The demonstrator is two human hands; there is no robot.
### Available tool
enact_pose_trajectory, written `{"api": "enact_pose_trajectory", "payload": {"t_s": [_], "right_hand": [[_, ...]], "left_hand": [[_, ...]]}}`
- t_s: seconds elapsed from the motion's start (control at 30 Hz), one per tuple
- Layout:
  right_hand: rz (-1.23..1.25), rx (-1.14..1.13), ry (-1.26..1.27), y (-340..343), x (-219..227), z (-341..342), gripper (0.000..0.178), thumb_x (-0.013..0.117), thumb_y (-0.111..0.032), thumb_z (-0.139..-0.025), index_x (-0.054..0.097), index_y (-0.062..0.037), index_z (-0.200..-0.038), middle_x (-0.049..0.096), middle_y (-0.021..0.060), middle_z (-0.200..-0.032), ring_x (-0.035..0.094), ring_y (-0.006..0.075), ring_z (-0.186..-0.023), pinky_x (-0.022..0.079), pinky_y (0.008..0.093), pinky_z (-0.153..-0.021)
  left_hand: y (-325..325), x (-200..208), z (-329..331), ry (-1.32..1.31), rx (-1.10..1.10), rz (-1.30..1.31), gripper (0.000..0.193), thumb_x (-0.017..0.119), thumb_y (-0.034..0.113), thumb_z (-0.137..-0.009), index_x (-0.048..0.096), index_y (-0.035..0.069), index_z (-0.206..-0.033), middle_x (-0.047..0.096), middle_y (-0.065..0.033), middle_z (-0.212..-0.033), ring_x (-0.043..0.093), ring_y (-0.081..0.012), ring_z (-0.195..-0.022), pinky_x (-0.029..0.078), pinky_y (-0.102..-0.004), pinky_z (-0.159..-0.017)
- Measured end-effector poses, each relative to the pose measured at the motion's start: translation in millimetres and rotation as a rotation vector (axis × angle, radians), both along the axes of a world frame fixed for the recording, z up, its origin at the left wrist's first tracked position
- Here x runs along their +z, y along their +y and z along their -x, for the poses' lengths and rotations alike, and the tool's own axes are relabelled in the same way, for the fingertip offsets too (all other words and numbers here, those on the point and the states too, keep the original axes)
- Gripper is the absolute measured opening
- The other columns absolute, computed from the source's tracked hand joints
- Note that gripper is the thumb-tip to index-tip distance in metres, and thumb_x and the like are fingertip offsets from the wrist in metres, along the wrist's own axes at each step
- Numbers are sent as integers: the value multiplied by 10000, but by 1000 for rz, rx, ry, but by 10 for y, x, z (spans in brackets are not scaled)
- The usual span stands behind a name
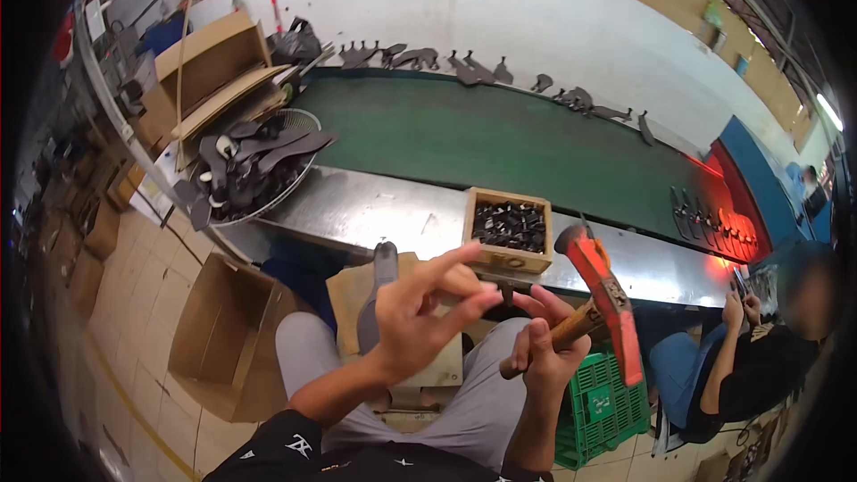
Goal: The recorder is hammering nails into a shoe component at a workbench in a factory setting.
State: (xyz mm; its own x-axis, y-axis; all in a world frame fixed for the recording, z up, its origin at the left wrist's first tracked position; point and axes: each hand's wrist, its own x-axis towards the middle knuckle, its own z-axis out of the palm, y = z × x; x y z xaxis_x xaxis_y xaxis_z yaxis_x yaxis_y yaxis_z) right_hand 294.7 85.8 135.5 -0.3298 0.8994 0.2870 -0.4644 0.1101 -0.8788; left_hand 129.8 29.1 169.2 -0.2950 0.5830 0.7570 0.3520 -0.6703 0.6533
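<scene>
Left hand [415, 311], fingertips narrowed beside a small black piece [506, 293], grip unclear; right hand [550, 369] clasps a red-headed, wooden-handled hammer [607, 287], whose weight could jostle the piece loose

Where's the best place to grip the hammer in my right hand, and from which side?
Probably by the wooden handle of the hammer, coming from your body's side, as your right hand does. The handle is slim and slants toward the lower left, while the bulky red head crosses its upper right end.
</scene>
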Motion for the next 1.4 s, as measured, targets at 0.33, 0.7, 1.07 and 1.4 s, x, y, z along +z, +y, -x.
{"api": "enact_pose_trajectory", "payload": {"t_s": [0.33,0.7,1.07,1.4], "right_hand": [[-236,176,-6,-258,15,655,134,640,39,-875,594,51,-1000,642,302,-1062,477,54,-460,364,199,-385],[-323,298,-545,401,-560,1477,157,679,-52,-893,678,19,-1033,658,3,-844,504,31,-680,415,213,-602],[-806,424,-770,341,-652,1526,173,644,26,-799,596,9,-964,609,156,-907,605,334,-779,485,343,-695],[-969,296,-618,271,-629,1478,214,665,5,-863,625,17,-1073,668,114,-909,632,219,-683,497,306,-604]], "left_hand": [[-509,-547,452,116,287,9,724,831,37,-749,455,-25,-1364,687,-164,-1083,639,-225,-941,513,-341,-837],[46,-1623,1589,166,434,696,387,761,320,-819,675,98,-1124,684,-98,-1088,601,-292,-1072,340,-479,-1053],[-436,-1683,1339,234,382,613,346,758,212,-796,689,138,-1127,684,-45,-1136,612,-212,-1092,269,-504,-1120],[-342,-1570,1359,29,250,600,333,800,254,-753,728,81,-1028,720,-89,-893,663,-259,-864,396,-421,-1012]]}}
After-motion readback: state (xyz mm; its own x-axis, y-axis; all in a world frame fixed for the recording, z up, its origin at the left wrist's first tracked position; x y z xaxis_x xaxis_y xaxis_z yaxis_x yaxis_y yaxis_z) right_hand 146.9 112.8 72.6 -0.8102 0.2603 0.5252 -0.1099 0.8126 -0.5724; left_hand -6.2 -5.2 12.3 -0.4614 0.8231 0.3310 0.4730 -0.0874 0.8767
